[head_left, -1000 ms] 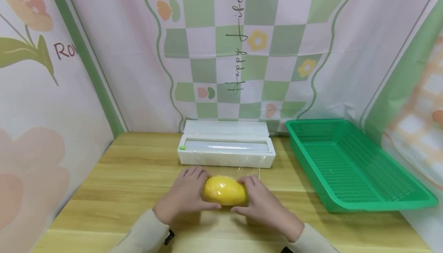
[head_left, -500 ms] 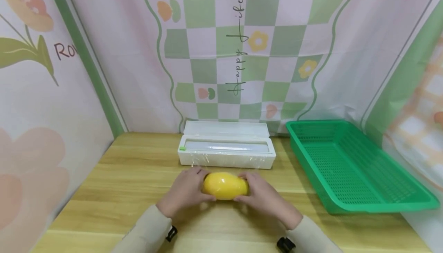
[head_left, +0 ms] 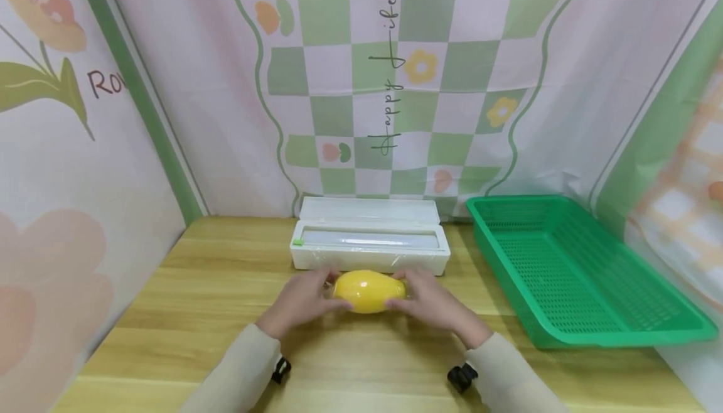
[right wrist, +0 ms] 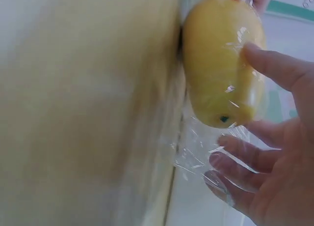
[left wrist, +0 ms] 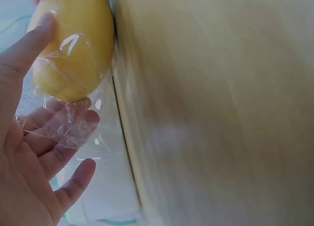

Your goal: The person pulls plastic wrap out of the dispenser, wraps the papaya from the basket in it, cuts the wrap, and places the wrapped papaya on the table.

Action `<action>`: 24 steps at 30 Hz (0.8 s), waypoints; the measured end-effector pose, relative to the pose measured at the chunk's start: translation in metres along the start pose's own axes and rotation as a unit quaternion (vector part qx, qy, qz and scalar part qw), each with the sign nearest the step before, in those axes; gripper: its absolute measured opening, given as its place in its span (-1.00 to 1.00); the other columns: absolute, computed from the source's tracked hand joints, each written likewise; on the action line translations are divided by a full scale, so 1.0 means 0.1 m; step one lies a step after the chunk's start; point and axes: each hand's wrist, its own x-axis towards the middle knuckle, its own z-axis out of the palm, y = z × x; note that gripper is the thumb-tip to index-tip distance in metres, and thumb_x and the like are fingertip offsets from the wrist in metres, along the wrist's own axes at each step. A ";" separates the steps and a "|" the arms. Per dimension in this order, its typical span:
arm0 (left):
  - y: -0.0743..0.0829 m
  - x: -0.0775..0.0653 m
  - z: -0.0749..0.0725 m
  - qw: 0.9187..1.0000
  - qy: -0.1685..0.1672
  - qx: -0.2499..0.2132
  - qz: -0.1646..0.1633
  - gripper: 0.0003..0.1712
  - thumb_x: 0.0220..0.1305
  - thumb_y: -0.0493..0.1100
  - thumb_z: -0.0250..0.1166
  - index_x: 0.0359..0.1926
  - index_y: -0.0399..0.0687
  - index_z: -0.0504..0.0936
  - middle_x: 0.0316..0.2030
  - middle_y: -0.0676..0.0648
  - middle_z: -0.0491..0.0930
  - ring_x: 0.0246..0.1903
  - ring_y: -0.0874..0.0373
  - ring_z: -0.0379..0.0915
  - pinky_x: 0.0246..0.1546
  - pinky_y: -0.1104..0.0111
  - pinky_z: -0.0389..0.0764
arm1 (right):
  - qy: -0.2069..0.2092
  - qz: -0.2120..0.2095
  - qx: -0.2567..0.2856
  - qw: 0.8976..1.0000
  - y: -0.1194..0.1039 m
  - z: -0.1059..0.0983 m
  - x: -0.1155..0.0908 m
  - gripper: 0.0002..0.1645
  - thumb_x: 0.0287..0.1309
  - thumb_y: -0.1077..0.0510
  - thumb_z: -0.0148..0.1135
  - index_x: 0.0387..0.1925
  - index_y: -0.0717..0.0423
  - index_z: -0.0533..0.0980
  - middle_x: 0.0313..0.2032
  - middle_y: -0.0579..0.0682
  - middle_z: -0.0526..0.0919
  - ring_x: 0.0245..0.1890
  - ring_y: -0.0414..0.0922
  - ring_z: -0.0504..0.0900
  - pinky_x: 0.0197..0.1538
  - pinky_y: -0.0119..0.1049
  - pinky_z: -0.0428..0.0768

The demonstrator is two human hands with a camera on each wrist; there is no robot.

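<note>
A yellow mango (head_left: 369,292) with clear cling film (left wrist: 68,120) around it is held between both hands, just in front of a white cling film dispenser (head_left: 369,260). My left hand (head_left: 302,303) grips its left end, thumb on the near side and fingers behind. At the other end, my right hand (head_left: 435,303) holds it the same way. Loose film sticks out past both ends over the fingers, as the wrist views show. In the right wrist view a small dark stem spot (right wrist: 224,119) marks the mango's tip.
The dispenser's lid (head_left: 369,210) stands up at the back, with a film roll (head_left: 369,238) inside. A green perforated basket (head_left: 508,275) sits at the right of the wooden table (head_left: 186,312). Printed curtains (head_left: 226,118) enclose the back and sides.
Both hands have moved the mango forward, away from the body and nearer the dispenser. Its near side has turned slightly. The dispenser and basket stay put.
</note>
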 end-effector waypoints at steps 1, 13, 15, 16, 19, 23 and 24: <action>-0.02 0.01 0.01 1.000 0.000 -0.005 -0.003 -0.24 0.05 0.44 0.39 0.07 0.01 0.60 -0.07 0.01 0.66 -0.12 0.13 0.59 -0.09 0.21 0.62 | 0.000 -0.002 -0.005 1.000 0.01 -0.02 0.01 -0.37 0.16 -0.12 0.45 0.07 0.25 0.54 0.03 0.08 0.56 0.07 0.05 0.50 0.15 0.08 0.53; -0.09 0.17 0.00 0.997 -0.023 -0.065 -0.032 -0.44 0.18 0.35 0.35 0.05 0.15 0.65 -0.19 0.16 0.61 -0.19 0.23 0.54 -0.13 0.23 0.61 | 0.025 -0.019 0.019 0.999 0.07 -0.07 0.14 -0.55 0.25 0.00 0.39 -0.01 0.24 0.54 -0.09 0.04 0.59 -0.04 0.00 0.54 0.07 0.02 0.57; -0.10 0.18 0.00 0.996 -0.027 -0.072 -0.040 -0.46 0.20 0.34 0.35 0.05 0.16 0.66 -0.19 0.16 0.60 -0.19 0.23 0.52 -0.11 0.22 0.60 | 0.029 -0.011 0.036 0.999 0.09 -0.07 0.17 -0.62 0.24 0.05 0.41 -0.07 0.20 0.52 -0.14 0.01 0.59 -0.07 -0.02 0.55 0.06 -0.02 0.57; -0.11 0.19 0.00 0.996 -0.029 -0.074 -0.041 -0.46 0.21 0.34 0.34 0.05 0.15 0.66 -0.20 0.15 0.59 -0.19 0.22 0.52 -0.13 0.21 0.60 | 0.030 -0.003 0.041 0.999 0.10 -0.07 0.18 -0.63 0.24 0.05 0.40 -0.06 0.19 0.52 -0.14 0.00 0.60 -0.07 -0.03 0.56 0.07 -0.02 0.58; -0.13 0.21 0.00 0.995 -0.034 -0.083 -0.048 -0.47 0.22 0.34 0.32 0.03 0.13 0.67 -0.24 0.15 0.57 -0.23 0.21 0.49 -0.17 0.22 0.59 | 0.031 0.020 0.049 0.998 0.11 -0.06 0.21 -0.66 0.25 0.05 0.40 -0.07 0.15 0.55 -0.13 -0.04 0.62 -0.04 -0.04 0.58 0.10 -0.04 0.57; -0.15 0.24 -0.01 0.993 -0.036 -0.099 -0.052 -0.51 0.24 0.34 0.32 -0.05 0.12 0.68 -0.27 0.15 0.57 -0.26 0.18 0.48 -0.20 0.22 0.58 | 0.029 0.030 0.054 0.998 0.12 -0.07 0.23 -0.66 0.27 0.04 0.38 -0.03 0.13 0.58 -0.08 -0.03 0.65 0.05 0.01 0.58 0.17 0.03 0.54; -0.15 0.24 -0.01 0.992 -0.038 -0.103 -0.054 -0.52 0.24 0.34 0.32 -0.05 0.13 0.68 -0.27 0.15 0.57 -0.26 0.18 0.48 -0.19 0.22 0.57 | 0.029 0.030 0.055 0.998 0.12 -0.06 0.23 -0.66 0.27 0.04 0.37 -0.03 0.13 0.59 -0.06 -0.02 0.66 0.06 0.03 0.58 0.18 0.04 0.53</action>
